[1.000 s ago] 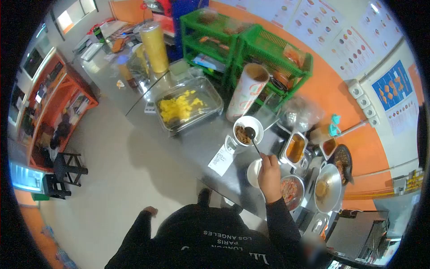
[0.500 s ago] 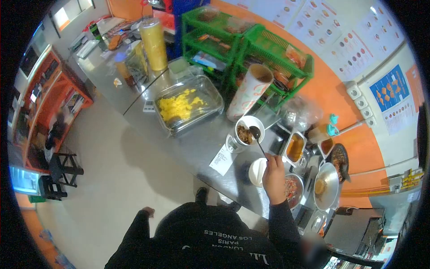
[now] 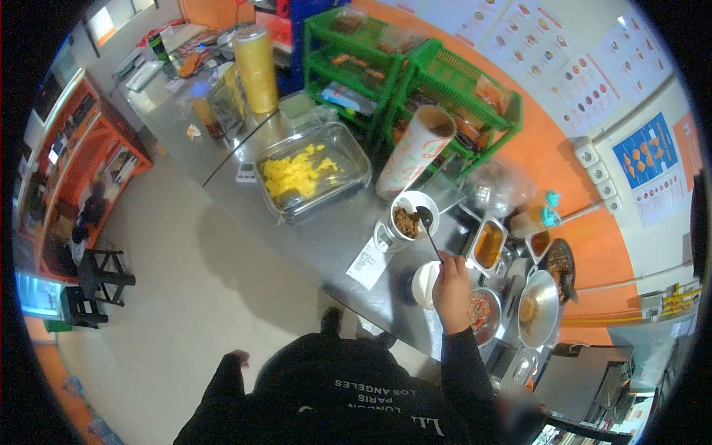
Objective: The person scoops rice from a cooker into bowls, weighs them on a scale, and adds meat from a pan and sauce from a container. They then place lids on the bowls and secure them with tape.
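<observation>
My right hand [image 3: 451, 295] is closed around the handle of a dark spoon [image 3: 432, 238]. The spoon's head rests inside a white bowl [image 3: 429, 199], against brown chopped food [image 3: 406, 222]. Under the bowl's near side, part of a small white scale [image 3: 383, 237] shows. Close to my right wrist stands a round white container [image 3: 426, 285], its far side toward the bowl. My left hand [image 3: 242, 358] hangs low by my body, away from the counter, and its fingers are too small and shaded to read.
A printed receipt [image 3: 366, 265] lies by the scale. Left of it sits a clear tray of yellow food [image 3: 297, 174]. A patterned paper roll [image 3: 417, 152] stands behind the bowl, before green racks [image 3: 460, 81]. Metal pans [image 3: 538, 308] and a sauce tray [image 3: 488, 243] crowd the right.
My left hand has dropped slightly toward my body. The spoon stays in the bowl, its head shifted only a little, and my right hand keeps its grip.
</observation>
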`<state>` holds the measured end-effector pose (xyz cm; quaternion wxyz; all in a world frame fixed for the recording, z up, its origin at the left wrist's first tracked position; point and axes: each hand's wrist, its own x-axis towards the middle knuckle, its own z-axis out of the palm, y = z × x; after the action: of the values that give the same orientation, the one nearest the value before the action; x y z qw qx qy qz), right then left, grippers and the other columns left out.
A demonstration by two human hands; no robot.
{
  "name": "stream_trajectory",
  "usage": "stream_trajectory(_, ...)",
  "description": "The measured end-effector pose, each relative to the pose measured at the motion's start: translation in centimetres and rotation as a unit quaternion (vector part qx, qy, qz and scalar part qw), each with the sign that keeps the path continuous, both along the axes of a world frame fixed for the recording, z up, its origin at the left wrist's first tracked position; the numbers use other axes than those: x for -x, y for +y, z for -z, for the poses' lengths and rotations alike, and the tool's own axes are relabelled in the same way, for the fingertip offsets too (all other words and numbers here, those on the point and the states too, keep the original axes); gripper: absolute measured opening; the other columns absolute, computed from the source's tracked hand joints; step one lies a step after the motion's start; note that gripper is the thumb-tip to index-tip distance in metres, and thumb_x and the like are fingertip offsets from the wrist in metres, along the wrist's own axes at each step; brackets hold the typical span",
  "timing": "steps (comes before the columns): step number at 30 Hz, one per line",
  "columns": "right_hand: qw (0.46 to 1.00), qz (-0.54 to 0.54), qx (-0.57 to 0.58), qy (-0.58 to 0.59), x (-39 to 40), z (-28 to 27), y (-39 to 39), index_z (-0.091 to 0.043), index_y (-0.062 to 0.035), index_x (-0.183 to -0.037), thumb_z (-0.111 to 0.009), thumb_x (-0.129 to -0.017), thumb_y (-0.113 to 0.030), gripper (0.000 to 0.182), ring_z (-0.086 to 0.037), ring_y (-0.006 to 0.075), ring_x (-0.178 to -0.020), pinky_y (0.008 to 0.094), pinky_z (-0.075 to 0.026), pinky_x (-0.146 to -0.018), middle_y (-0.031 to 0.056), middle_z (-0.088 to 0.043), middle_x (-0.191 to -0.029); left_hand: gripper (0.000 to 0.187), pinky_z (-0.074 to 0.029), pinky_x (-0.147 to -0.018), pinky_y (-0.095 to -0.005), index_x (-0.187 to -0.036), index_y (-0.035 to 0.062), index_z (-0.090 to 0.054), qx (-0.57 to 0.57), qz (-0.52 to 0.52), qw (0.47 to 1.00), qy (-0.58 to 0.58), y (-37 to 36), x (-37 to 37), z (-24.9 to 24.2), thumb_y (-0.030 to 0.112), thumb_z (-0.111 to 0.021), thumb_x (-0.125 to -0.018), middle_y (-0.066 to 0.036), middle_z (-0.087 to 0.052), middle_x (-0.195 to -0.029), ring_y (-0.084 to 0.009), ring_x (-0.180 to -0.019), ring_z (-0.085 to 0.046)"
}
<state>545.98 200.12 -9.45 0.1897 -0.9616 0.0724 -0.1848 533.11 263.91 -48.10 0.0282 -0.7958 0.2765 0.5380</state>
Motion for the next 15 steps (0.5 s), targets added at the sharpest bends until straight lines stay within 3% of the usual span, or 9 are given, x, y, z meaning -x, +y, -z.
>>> stream_trajectory(4, 0.999, -0.032, 0.025, 0.014, -0.2, 0.8, 0.1, -0.060, 0.0004, -0.112, -0.048, -0.086, 0.006, 0.029, -0.057, 0.0403, -0.087, 0.0455, -0.048, -0.075, 0.0199, -0.056, -0.096, 0.023, -0.054, -0.070, -0.0438, -0.086, 0.0010, -0.069, -0.014, -0.034, 0.999, 0.003, -1.6, -0.7, -2.6, 0.023, -0.063, -0.080, -0.019, -0.070, -0.087, -0.0330, -0.080, -0.069)
stream_trajectory(7, 0.998, -0.047, 0.020, 0.036, -0.1, 0.8, 0.0, -0.061, 0.0014, -0.111, -0.049, -0.081, 0.007, 0.032, -0.059, 0.0398, -0.089, 0.0455, -0.049, -0.076, 0.0206, -0.058, -0.097, 0.025, -0.053, -0.069, -0.0435, -0.087, 0.0007, -0.068, 0.090, -0.014, 0.994, -0.057, -1.5, -0.6, -2.3, 0.024, -0.063, -0.080, -0.018, -0.069, -0.084, -0.0314, -0.082, -0.069)
stream_trajectory(9, 0.998, -0.036, 0.004, 0.043, 0.0, 0.1, 0.0, -0.062, 0.0015, -0.110, -0.049, -0.079, 0.007, 0.034, -0.060, 0.0395, -0.090, 0.0454, -0.050, -0.078, 0.0208, -0.059, -0.098, 0.038, -0.052, -0.079, -0.0464, -0.098, 0.0006, -0.066, 0.059, -0.025, 0.997, -0.034, 0.6, 0.1, 1.5, 0.034, -0.067, -0.079, -0.021, -0.067, -0.098, -0.0369, -0.095, -0.065)
stream_trajectory(10, 0.999, -0.026, -0.005, 0.043, -0.1, -1.0, 0.0, -0.062, 0.0014, -0.110, -0.049, -0.079, 0.007, 0.034, -0.060, 0.0394, -0.090, 0.0454, -0.050, -0.078, 0.0206, -0.059, -0.098, 0.045, -0.052, -0.084, -0.0478, -0.103, 0.0005, -0.065, 0.043, -0.030, 0.998, -0.024, 0.3, -0.3, 0.9, 0.039, -0.068, -0.079, -0.022, -0.066, -0.105, -0.0396, -0.101, -0.063)
stream_trajectory(15, 0.994, -0.051, 0.018, 0.092, -0.4, -3.2, 0.1, -0.063, 0.0004, -0.109, -0.048, -0.080, 0.007, 0.033, -0.061, 0.0396, -0.090, 0.0446, -0.051, -0.079, 0.0203, -0.059, -0.099, 0.032, -0.054, -0.075, -0.0444, -0.092, 0.0020, -0.071, 0.008, -0.021, 1.000, 0.013, -1.6, 0.1, -1.0, 0.030, -0.067, -0.078, -0.020, -0.070, -0.095, -0.0338, -0.091, -0.069)
